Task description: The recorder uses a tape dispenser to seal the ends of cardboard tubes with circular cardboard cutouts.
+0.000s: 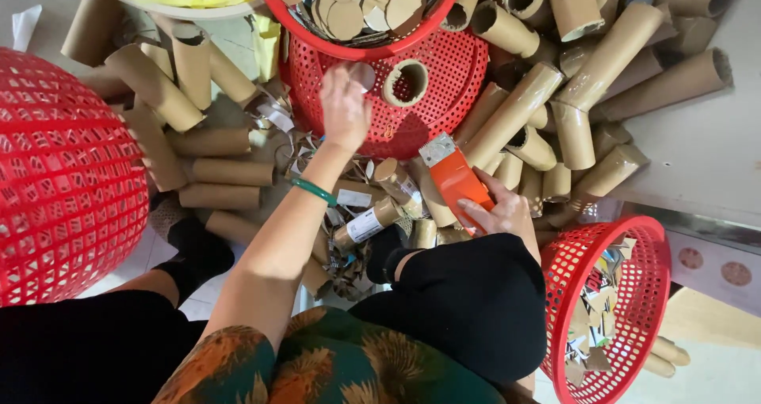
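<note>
Presently the left hand (344, 107) is stretched forward over the overturned red basket (444, 79), fingers (339, 77) loosely spread and flat, resting on a small pale disc (363, 74) at the basket's perforated surface; whether the disc is pinched or merely touched cannot be told. A green bangle (313, 190) sits on that wrist. The right hand (499, 212) lies low, just above a black-clad knee (468, 301), fingers clenched around an orange-handled cutter (453, 174) whose grey metal head points up and away.

A short cardboard ring (406, 82) stands on the overturned basket, just right of the left hand. Behind it an upright red basket (357, 7) holds many cut cardboard discs. Long brown cardboard tubes (594, 71) are heaped to the right of and behind the cutter, some on the grey worktop (705, 150); more tubes (198, 126) lie to the left, crowding the floor between the hands. Paper scraps (349, 214) litter the gap under the left forearm. A large red basket (55, 174) stands far left, and a smaller one (618, 309), lower right, holds offcuts.
</note>
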